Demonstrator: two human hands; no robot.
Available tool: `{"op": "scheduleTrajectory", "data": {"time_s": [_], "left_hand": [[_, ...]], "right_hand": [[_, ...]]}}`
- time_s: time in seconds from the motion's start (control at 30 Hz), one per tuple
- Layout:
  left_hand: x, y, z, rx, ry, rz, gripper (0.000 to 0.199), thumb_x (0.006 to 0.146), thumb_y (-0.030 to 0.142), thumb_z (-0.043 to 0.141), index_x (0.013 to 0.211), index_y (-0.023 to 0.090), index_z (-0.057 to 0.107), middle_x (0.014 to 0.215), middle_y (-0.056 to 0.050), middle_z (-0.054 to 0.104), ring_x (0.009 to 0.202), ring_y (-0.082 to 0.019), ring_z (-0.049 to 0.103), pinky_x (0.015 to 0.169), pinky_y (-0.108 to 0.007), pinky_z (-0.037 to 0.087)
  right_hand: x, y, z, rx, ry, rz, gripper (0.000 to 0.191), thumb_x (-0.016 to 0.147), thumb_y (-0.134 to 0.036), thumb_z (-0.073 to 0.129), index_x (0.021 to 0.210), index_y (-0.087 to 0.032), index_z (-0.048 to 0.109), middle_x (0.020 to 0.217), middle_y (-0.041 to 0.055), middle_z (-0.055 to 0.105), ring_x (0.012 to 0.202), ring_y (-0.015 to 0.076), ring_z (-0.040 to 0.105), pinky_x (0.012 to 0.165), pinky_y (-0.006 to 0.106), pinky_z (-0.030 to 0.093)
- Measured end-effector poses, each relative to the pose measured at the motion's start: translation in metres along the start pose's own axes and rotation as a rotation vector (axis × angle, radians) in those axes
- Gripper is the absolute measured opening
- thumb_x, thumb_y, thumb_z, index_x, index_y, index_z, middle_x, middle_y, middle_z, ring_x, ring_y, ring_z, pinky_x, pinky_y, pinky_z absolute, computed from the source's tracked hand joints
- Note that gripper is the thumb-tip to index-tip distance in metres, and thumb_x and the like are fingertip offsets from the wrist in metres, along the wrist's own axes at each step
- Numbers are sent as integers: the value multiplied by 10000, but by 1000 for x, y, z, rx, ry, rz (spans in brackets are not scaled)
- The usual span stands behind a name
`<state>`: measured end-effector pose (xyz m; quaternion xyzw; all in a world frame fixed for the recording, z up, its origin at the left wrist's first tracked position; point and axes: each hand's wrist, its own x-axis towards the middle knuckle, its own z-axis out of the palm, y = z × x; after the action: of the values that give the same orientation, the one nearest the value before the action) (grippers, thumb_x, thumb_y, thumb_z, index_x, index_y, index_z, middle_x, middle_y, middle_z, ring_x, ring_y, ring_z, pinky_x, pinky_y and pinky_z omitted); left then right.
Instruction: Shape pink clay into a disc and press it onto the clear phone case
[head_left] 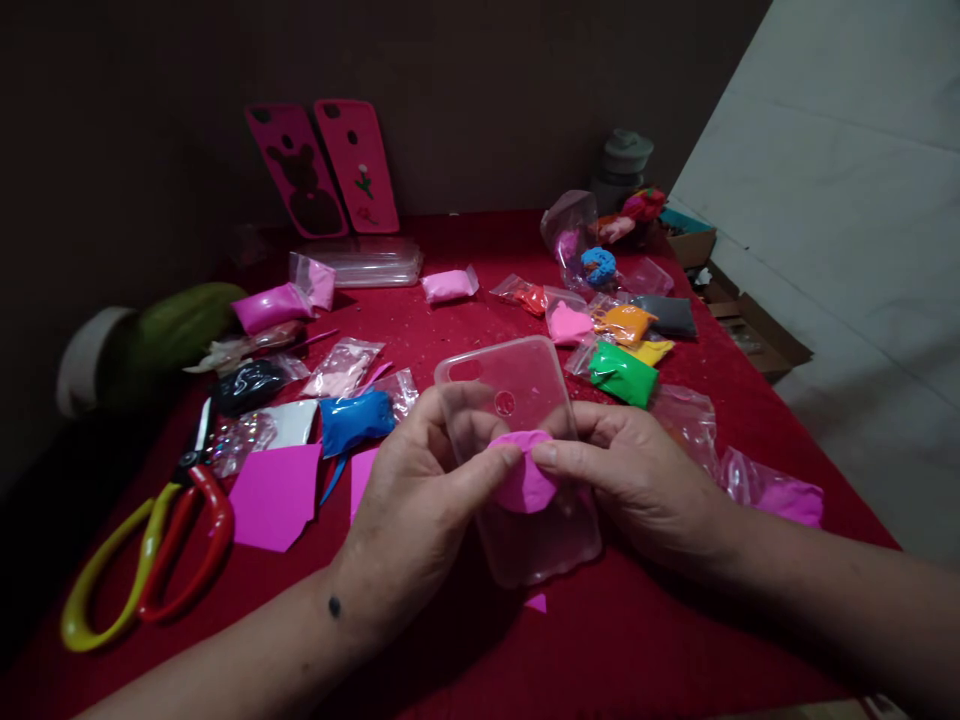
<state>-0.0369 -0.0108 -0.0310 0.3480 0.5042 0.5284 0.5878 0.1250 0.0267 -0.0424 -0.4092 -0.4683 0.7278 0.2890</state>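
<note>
A clear phone case is held up over the red cloth between my two hands. My left hand grips its left side, fingers behind and thumb in front. On the opposite side my right hand holds it the same way. Both thumbs press on a flattened piece of pink clay lying against the middle of the case. A round camera-like hole and a corner cutout show near the case's top. The fingers behind are seen dimly through the plastic.
Scissors with yellow and red handles lie left, beside pink paper. Packets of coloured clay, including blue and green, lie around. Two decorated pink cases lean at the back near stacked clear cases. A bottle stands back right.
</note>
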Motion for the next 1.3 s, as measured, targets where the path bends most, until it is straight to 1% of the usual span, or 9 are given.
{"op": "scheduleTrajectory", "data": {"time_s": [0.13, 0.23, 0.33, 0.57, 0.7, 0.9, 1.07, 1.17, 1.3], "left_hand": [[-1, -1, 2, 4, -3, 47, 341, 755, 157, 750, 1013, 202, 533, 770, 58, 644, 644, -66, 609, 597, -161, 507], [-1, -2, 2, 9, -21, 57, 344, 751, 145, 751, 1016, 195, 537, 775, 62, 642, 663, -57, 607, 619, -151, 513], [0, -2, 0, 8, -25, 63, 337, 753, 141, 751, 1012, 190, 540, 766, 63, 635, 658, -52, 590, 614, -144, 505], [1, -1, -3, 28, -63, 62, 307, 811, 195, 714, 1060, 198, 535, 835, 34, 645, 729, -88, 615, 663, -197, 523], [-1, -3, -3, 51, -66, 63, 269, 823, 194, 695, 1029, 204, 523, 801, 39, 634, 695, -92, 599, 632, -202, 514], [2, -6, -5, 51, -55, 53, 297, 816, 177, 694, 1059, 211, 528, 813, 44, 615, 718, -81, 573, 663, -198, 488], [4, -6, -4, 31, -29, 83, 289, 806, 161, 698, 1033, 207, 525, 793, 45, 614, 686, -78, 566, 649, -201, 480], [1, -5, -4, 37, -53, 95, 275, 813, 184, 699, 1024, 207, 523, 810, 40, 618, 710, -85, 577, 662, -205, 492], [-1, -5, -4, 76, -80, 69, 279, 831, 210, 687, 1061, 213, 530, 845, 33, 625, 755, -92, 588, 691, -207, 497]], "right_hand": [[2, 2, 0, 35, 14, -37, 304, 742, -392, 797, 764, -141, 627, 730, -9, 613, 645, 78, 532, 606, 196, 416], [4, 2, 1, 48, 53, -37, 333, 707, -405, 820, 737, -140, 619, 712, -11, 610, 628, 78, 528, 582, 195, 400], [5, 1, 1, 40, 51, -47, 334, 718, -417, 810, 718, -140, 623, 674, -14, 600, 594, 73, 514, 548, 191, 379], [6, 6, -2, 132, 13, -61, 300, 737, -386, 810, 785, -151, 629, 703, -24, 600, 593, 65, 516, 561, 191, 395], [7, 6, -1, 146, 25, -86, 299, 728, -361, 817, 747, -136, 621, 694, -23, 601, 605, 61, 523, 579, 187, 405], [8, 6, -1, 140, 35, -46, 319, 732, -380, 807, 737, -131, 608, 672, -16, 590, 580, 67, 506, 554, 194, 381], [7, 6, -2, 149, -10, -20, 338, 739, -414, 800, 772, -130, 620, 677, -10, 594, 571, 66, 501, 545, 194, 375], [6, 3, 0, 97, 5, 12, 320, 712, -358, 818, 716, -118, 606, 655, -10, 585, 559, 60, 488, 536, 188, 361], [5, 1, 0, 78, 42, 34, 346, 679, -360, 824, 664, -119, 575, 613, -20, 552, 538, 62, 459, 513, 191, 330]]}}
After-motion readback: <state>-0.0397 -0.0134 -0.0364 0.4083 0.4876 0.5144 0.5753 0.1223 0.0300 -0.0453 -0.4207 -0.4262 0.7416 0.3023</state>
